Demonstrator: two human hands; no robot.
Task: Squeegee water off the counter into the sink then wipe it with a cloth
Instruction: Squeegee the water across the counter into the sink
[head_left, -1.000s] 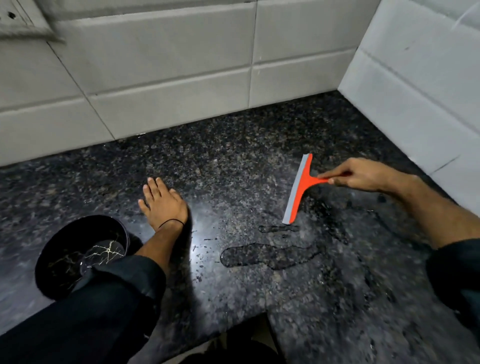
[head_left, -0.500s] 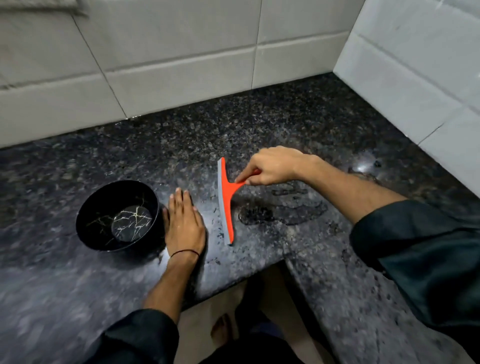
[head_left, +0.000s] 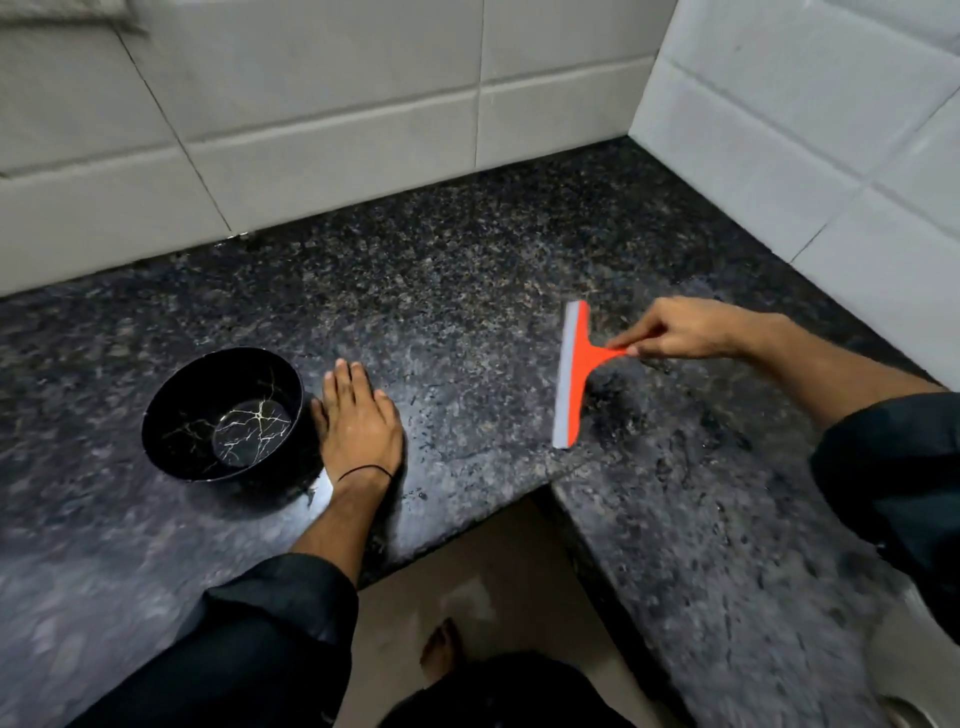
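Note:
An orange squeegee (head_left: 575, 374) with a grey blade stands on the dark granite counter (head_left: 467, 270), right of centre. My right hand (head_left: 675, 330) pinches its short handle from the right. My left hand (head_left: 358, 415) lies flat on the counter, fingers straight, right beside a black bowl (head_left: 171, 415) with gold veining. Wet patches show on the stone to the right of the blade. A metal sink rim (head_left: 914, 654) peeks in at the lower right corner. No cloth is in view.
White tiled walls (head_left: 332, 104) close the counter at the back and on the right. The counter is L-shaped, and its inner corner opens onto the floor (head_left: 493, 587), where my foot shows.
My right hand has drawn the squeegee back to the right, away from my left hand, after sweeping it leftward. The left hand stays flat beside the bowl.

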